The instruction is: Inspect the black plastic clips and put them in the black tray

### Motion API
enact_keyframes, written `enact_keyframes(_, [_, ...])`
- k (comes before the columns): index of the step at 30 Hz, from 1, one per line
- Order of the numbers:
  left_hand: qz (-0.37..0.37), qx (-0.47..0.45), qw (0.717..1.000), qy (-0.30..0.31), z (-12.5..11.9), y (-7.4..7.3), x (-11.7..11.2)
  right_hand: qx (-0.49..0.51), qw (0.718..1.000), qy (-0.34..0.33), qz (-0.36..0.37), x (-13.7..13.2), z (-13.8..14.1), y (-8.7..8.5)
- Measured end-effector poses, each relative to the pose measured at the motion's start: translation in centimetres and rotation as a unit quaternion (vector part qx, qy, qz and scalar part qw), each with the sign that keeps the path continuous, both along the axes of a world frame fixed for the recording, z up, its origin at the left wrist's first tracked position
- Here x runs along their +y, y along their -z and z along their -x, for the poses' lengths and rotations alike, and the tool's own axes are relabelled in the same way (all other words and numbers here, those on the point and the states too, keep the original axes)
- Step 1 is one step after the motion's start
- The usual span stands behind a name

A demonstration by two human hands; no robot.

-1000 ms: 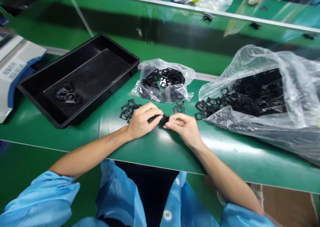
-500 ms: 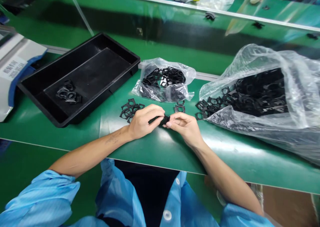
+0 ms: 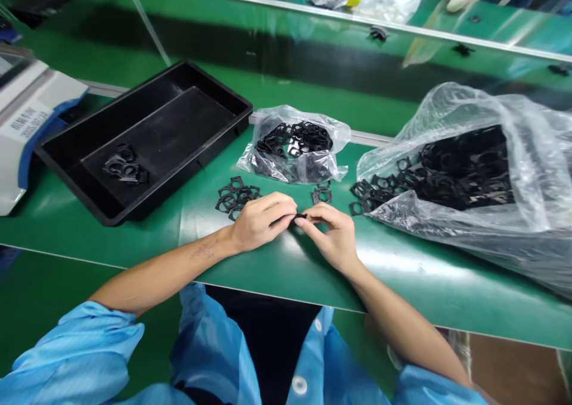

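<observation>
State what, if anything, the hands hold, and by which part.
The left hand and right hand pinch a small black piece by opposite ends, partly hidden.

A label I can't make out for certain.
At my ten o'clock, a white label (image 3: 28,122) lies slanted on the pale, blue-edged casing (image 3: 57,89); it bears two rows of dark print, the lower apparently digits, both too blurred for me to read.
</observation>
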State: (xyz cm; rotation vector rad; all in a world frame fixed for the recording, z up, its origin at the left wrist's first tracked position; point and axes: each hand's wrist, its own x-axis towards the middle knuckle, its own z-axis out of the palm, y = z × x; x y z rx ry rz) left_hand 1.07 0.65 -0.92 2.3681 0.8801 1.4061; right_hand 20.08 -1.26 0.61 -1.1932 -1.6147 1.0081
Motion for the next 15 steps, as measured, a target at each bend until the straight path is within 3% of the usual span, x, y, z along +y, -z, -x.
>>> enact_keyframes(7, [0.059, -0.051, 0.997, -0.010, 0.15, -0.30, 0.04, -0.042, 0.994, 0.028, -0.094, -0.02, -0.30, -0.30])
enact_keyframes(15, [0.115, -0.080, 0.990, -0.004, 0.13, -0.19, 0.03, -0.057, 0.991, 0.034, -0.114, 0.06, -0.48, -0.34])
